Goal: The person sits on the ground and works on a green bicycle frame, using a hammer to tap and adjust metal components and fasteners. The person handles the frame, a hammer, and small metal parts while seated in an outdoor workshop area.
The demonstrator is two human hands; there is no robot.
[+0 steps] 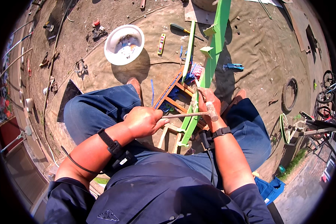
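Observation:
My left hand (143, 121) is wrapped round the handle of a hammer (186, 114), whose head lies in front of my right wrist. My right hand (209, 99) is closed beside a long green beam (212, 61) that runs away from me between my legs. Its fingers are partly hidden, and what they hold cannot be made out. Under and left of the beam stands a small wooden frame (169, 89) with orange-brown slats. A thinner green strip (189, 52) leans near the beam. Blue strips and a red-and-white cloth (196, 70) lie beside the frame.
A white basin (110, 46) with debris inside stands beyond my left foot. On the brown ground cloth lie a yellow-red packet (161, 43), a screwdriver (181, 28) and a blue utility knife (233, 67). A tyre (289, 94) and a bicycle (306, 128) are at the right.

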